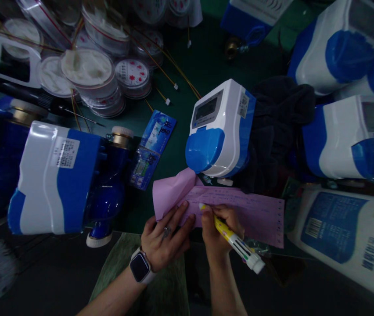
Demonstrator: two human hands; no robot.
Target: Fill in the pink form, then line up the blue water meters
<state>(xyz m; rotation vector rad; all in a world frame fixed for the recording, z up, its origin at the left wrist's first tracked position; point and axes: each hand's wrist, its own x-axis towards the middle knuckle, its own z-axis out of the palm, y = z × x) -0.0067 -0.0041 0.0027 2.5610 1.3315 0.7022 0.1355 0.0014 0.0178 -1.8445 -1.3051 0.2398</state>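
Right hand grips pen, fingers wrapped round barrel, tip on pink form. Left hand flat on form's left end, fingers spread, pinning paper; watch on wrist. Form lies at near edge of green tabletop, left corner curled up. Just behind form: white-blue meter, display facing up, dark cloth beside it. Larger meter on left, blue packet between. More meters at right; round dial units piled far left, perhaps meter cores, too dim to tell.
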